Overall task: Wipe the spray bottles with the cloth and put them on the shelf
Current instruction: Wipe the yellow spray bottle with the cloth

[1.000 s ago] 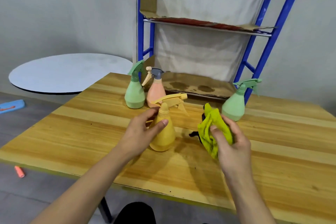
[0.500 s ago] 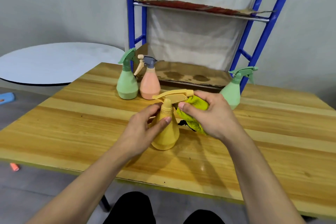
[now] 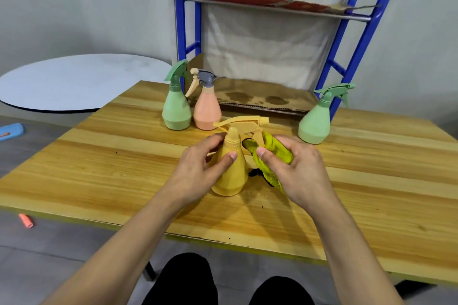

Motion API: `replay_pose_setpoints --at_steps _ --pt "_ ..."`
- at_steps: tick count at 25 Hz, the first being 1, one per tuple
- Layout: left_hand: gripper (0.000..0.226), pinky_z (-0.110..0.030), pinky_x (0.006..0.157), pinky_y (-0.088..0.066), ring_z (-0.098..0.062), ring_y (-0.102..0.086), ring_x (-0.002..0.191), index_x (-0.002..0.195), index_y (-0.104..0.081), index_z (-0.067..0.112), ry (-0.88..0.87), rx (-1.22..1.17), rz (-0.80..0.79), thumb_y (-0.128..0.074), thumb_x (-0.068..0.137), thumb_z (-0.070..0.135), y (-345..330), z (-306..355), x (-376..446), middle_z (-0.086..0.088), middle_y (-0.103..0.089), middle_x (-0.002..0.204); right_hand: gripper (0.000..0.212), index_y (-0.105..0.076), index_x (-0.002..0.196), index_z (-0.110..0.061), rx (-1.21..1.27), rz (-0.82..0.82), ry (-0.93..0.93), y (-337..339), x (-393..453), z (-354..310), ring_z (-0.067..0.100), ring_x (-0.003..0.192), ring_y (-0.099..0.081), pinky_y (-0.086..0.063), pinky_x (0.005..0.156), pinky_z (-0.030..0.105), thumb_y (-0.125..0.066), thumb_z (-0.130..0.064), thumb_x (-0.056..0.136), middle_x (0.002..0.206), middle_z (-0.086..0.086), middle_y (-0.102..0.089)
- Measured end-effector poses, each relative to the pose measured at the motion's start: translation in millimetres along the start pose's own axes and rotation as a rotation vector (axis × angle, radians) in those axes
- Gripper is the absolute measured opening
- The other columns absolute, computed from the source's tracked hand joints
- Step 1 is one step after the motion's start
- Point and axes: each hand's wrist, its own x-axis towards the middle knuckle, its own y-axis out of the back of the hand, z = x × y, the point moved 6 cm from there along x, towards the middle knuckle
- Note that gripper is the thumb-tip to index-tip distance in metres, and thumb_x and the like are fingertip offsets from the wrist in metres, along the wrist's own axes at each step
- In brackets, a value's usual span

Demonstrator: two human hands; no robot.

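Observation:
A yellow spray bottle [image 3: 231, 176] stands upright in the middle of the wooden table [image 3: 99, 163]. My left hand [image 3: 198, 171] grips its body and neck from the left. My right hand [image 3: 295, 171] holds a bunched yellow-green cloth [image 3: 271, 153] against the bottle's right side, just under the trigger. Further back stand a green spray bottle [image 3: 176, 109] and a pink spray bottle [image 3: 207, 109] side by side. Another green spray bottle [image 3: 316, 121] is at the back right. The blue-framed shelf [image 3: 267, 99] rises behind the table, its lower board lined with stained cardboard.
A round white tabletop [image 3: 74, 82] lies to the left behind the table. On the floor at left are a blue object [image 3: 11, 130] and a small orange piece [image 3: 26, 220]. My dark-clothed knees [image 3: 188, 280] show below the table's near edge.
My right hand brought the cloth from in front of me to the bottle's head, then slid it down under the trigger. My left hand kept its hold on the yellow bottle.

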Motion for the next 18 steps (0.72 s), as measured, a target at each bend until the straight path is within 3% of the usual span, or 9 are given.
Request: replay_pose_setpoints --at_steps 5,9,13,18 --pt "0.061 -0.044 0.104 -0.054 -0.006 -0.059 0.126 0.139 -0.059 0.032 0.045 0.009 -0.025 -0.057 0.089 0.067 2.7 0.9 -0.4 0.015 -0.065 0.134 0.016 -0.07 0.094 -0.035 -0.093 -0.068 -0.065 10.0 -1.8 2.4 0.008 0.082 -0.061 -0.045 0.067 0.027 -0.067 -0.049 0.089 0.085 -0.014 -0.066" --pt "0.051 -0.041 0.105 -0.053 -0.004 -0.059 0.126 0.14 -0.059 0.03 0.033 0.006 -0.039 -0.062 0.095 0.055 -2.1 5.0 -2.3 0.014 -0.065 0.135 0.028 -0.071 0.107 -0.038 0.006 0.04 -0.059 13.0 7.8 -15.6 0.008 0.091 -0.066 -0.055 0.083 0.035 -0.07 -0.054 0.083 0.095 -0.014 -0.072" --pt "0.046 -0.041 0.104 -0.053 -0.003 -0.059 0.126 0.14 -0.059 0.031 0.02 -0.006 -0.01 -0.063 0.097 0.048 -4.0 6.2 -4.0 0.015 -0.065 0.135 0.027 -0.072 0.098 -0.036 -0.02 -0.046 -0.07 2.0 18.5 -21.8 0.01 0.084 -0.068 -0.056 0.08 0.04 -0.068 -0.058 0.083 0.086 -0.013 -0.074" --pt "0.051 -0.041 0.107 -0.052 -0.004 -0.058 0.129 0.141 -0.059 0.031 0.032 -0.047 0.074 -0.061 0.095 0.053 -10.5 0.6 -8.3 0.014 -0.064 0.138 0.025 -0.066 0.103 -0.031 -0.295 -0.026 0.029 4.6 6.2 -21.9 0.016 0.094 -0.057 -0.047 0.082 0.034 -0.06 -0.053 0.091 0.101 -0.007 -0.064"
